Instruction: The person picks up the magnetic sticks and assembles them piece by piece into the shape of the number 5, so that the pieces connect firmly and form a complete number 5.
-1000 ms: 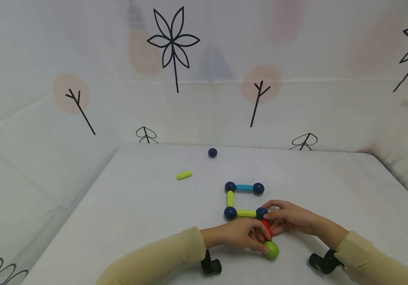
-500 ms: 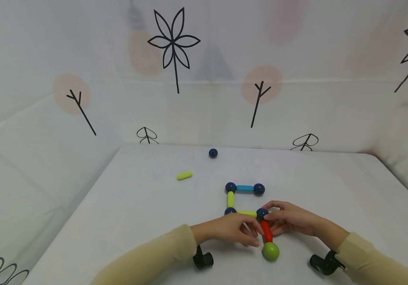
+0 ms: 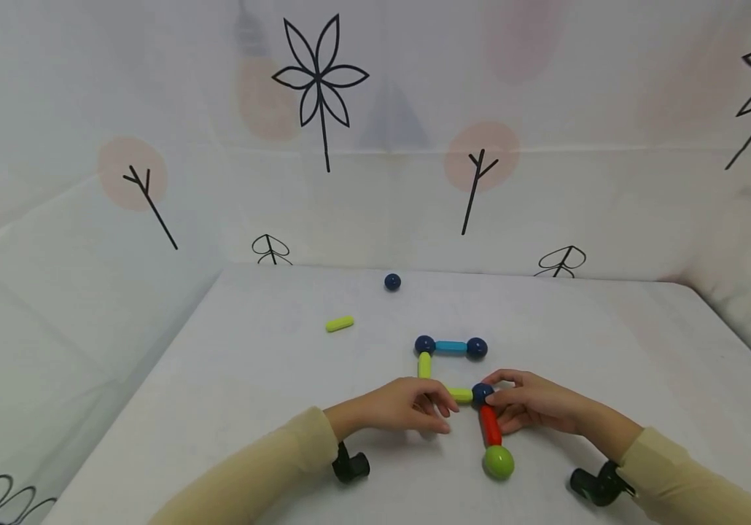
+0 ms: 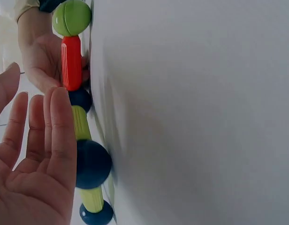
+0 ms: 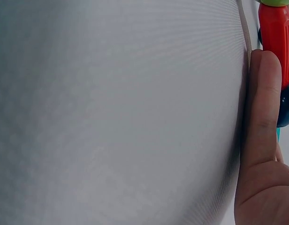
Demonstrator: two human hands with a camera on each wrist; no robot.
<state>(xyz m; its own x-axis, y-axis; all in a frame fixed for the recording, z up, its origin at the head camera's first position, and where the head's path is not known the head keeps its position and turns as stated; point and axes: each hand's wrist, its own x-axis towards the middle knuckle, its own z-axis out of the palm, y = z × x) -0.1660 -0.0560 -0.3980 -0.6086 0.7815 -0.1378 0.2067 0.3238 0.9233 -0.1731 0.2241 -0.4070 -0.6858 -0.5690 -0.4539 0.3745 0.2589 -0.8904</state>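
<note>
On the white table lies a joined chain of balls and sticks. My right hand [image 3: 536,401] pinches a navy ball [image 3: 480,394] at one corner. From that ball a red stick [image 3: 491,426] runs toward me, ending in a green ball [image 3: 498,462]. A lime stick [image 3: 461,395] extends left from it. My left hand [image 3: 398,407], fingers relaxed and holding nothing, hovers over the left corner. It hides that corner's navy ball in the head view, though the left wrist view shows the ball [image 4: 93,164]. Another lime stick [image 3: 424,364] and a blue stick [image 3: 450,348] continue the chain.
Farther back are a loose lime stick [image 3: 339,324] and a loose navy ball [image 3: 392,282]. Two navy balls cap the blue stick's ends. A patterned cloth [image 3: 382,204] hangs behind the table and at both sides.
My left hand has let go near the green ball and red stick and moved left, uncovering them. The right hand stays on the navy ball.
</note>
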